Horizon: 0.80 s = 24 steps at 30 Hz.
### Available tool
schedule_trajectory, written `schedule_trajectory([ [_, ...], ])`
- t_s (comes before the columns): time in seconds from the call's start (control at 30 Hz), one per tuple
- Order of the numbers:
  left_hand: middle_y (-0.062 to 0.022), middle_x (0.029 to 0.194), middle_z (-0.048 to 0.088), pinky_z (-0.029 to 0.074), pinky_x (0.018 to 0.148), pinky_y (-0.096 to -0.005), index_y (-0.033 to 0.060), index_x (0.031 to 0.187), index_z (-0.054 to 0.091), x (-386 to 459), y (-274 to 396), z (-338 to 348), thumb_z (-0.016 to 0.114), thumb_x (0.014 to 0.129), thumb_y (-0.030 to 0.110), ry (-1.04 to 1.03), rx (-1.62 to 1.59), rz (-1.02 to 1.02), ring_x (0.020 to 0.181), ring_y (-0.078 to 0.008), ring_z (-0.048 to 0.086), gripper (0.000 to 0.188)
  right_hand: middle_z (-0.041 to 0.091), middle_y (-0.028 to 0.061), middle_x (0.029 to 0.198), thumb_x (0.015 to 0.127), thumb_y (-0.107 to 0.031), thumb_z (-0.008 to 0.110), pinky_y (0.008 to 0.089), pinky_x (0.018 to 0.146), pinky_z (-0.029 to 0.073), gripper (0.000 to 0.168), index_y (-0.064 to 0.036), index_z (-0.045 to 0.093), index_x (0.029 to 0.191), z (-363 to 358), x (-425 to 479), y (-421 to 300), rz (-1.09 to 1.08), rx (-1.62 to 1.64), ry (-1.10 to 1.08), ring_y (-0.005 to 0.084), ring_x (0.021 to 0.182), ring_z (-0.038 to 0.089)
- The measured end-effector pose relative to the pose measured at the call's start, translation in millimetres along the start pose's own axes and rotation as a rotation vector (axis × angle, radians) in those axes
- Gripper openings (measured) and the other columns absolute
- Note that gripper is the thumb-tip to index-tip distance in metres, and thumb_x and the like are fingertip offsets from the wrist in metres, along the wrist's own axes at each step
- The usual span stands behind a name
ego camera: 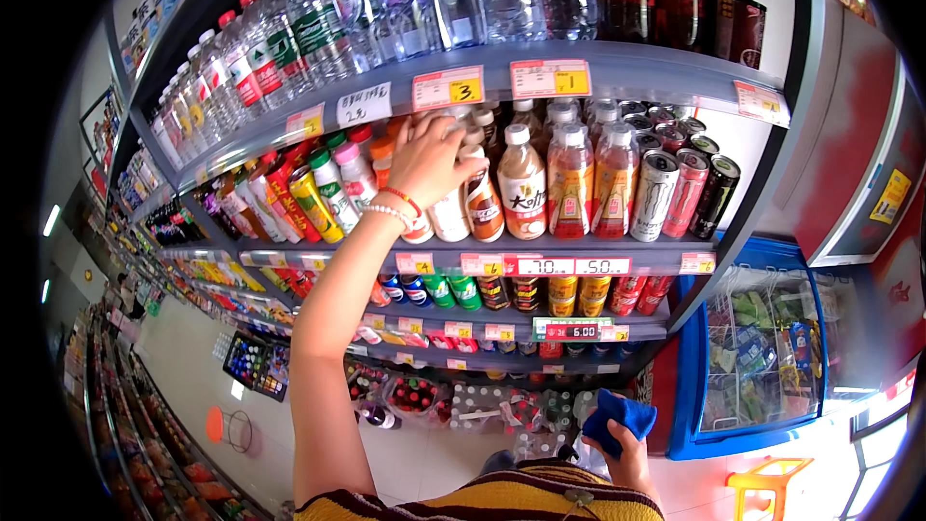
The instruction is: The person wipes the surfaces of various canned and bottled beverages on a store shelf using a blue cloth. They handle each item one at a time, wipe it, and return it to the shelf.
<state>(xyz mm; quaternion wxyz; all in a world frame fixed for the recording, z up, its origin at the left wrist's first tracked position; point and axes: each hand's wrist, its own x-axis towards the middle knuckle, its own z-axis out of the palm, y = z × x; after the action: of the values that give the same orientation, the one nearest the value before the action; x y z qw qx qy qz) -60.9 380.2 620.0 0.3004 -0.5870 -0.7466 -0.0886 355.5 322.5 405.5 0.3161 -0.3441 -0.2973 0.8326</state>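
Observation:
My left hand (427,163) reaches in among the drinks on the middle shelf, its back towards me. The thumb lies by the top of a brown-and-white labelled bottle (485,206). Below the palm stands a white bottle (450,217), partly covered by the hand; whether the fingers grip a bottle is hidden. To the right come a beige drink bottle (522,192) with a white cap and two orange-labelled bottles (571,192). Low in front of my body, my right hand (628,452) holds a bunched blue cloth (615,416).
Water bottles (311,22) line the shelf above, whose front edge (636,61) overhangs my left hand. Slim cans (655,195) stand at the right end. A blue-framed chest freezer (687,383) and an orange stool (768,479) are at right. Shrink-wrapped bottle packs (477,409) sit on the floor.

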Motion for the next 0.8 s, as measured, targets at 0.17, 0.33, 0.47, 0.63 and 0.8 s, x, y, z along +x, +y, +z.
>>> schedule_trajectory([
  [0.17, -0.0103, 0.142, 0.038, 0.012, 0.112, -0.0558, 0.0082, 0.099, 0.065, -45.2, 11.4, 20.6, 0.071, 0.074, 0.046, 0.234, 0.040, 0.016, 0.138, -0.0293, 0.024, 0.046, 0.055, 0.0125, 0.115, 0.081, -0.018, 0.061, 0.0425, 0.084, 0.051, 0.053, -0.007, 0.046, 0.130, 23.1, 7.1, -2.1, 0.076, -0.091, -0.140, 0.0239, 0.106, 0.053],
  [0.33, -0.0128, 0.148, 0.029, 0.009, 0.111, -0.0600, 0.0044, 0.098, 0.061, -50.7, 35.0, 50.9, 0.075, 0.068, 0.046, 0.435, -0.080, -0.118, 0.140, -0.0337, 0.017, 0.053, 0.058, 0.0138, 0.114, 0.084, -0.016, 0.062, 0.0395, 0.079, 0.054, 0.052, -0.006, 0.044, 0.132, 35.7, 11.2, 6.0, 0.089, -0.087, -0.248, 0.0251, 0.104, 0.058],
  [0.47, -0.0153, 0.144, 0.028, 0.015, 0.110, -0.0584, 0.0042, 0.106, 0.054, -59.3, 55.3, 62.2, 0.078, 0.067, 0.034, 0.557, -0.237, -0.262, 0.136, -0.0360, 0.024, 0.055, 0.058, 0.0156, 0.113, 0.082, -0.015, 0.064, 0.0390, 0.078, 0.056, 0.054, -0.003, 0.044, 0.131, 39.2, 6.7, 7.8, 0.094, -0.118, -0.271, 0.0262, 0.102, 0.059],
  [0.63, -0.0149, 0.124, 0.046, 0.033, 0.098, -0.0482, 0.0049, 0.106, 0.049, -84.6, 91.8, 80.4, 0.078, 0.068, 0.020, 0.697, -0.434, -0.232, 0.117, -0.0353, 0.044, 0.050, 0.058, 0.0152, 0.112, 0.082, -0.018, 0.062, 0.0406, 0.079, 0.056, 0.055, -0.005, 0.043, 0.132, 30.0, 1.3, 2.7, 0.022, -0.097, -0.221, 0.0269, 0.101, 0.059],
  [0.8, -0.0125, 0.122, 0.054, 0.039, 0.094, -0.0433, 0.0061, 0.114, 0.051, -105.8, 94.2, 95.6, 0.072, 0.071, 0.005, 0.623, -0.664, -0.069, 0.111, -0.0326, 0.052, 0.048, 0.058, 0.0144, 0.116, 0.080, -0.028, 0.065, 0.0404, 0.080, 0.055, 0.062, -0.005, 0.042, 0.133, 37.8, 11.5, -15.3, -0.201, -0.171, -0.225, 0.0252, 0.102, 0.059],
])
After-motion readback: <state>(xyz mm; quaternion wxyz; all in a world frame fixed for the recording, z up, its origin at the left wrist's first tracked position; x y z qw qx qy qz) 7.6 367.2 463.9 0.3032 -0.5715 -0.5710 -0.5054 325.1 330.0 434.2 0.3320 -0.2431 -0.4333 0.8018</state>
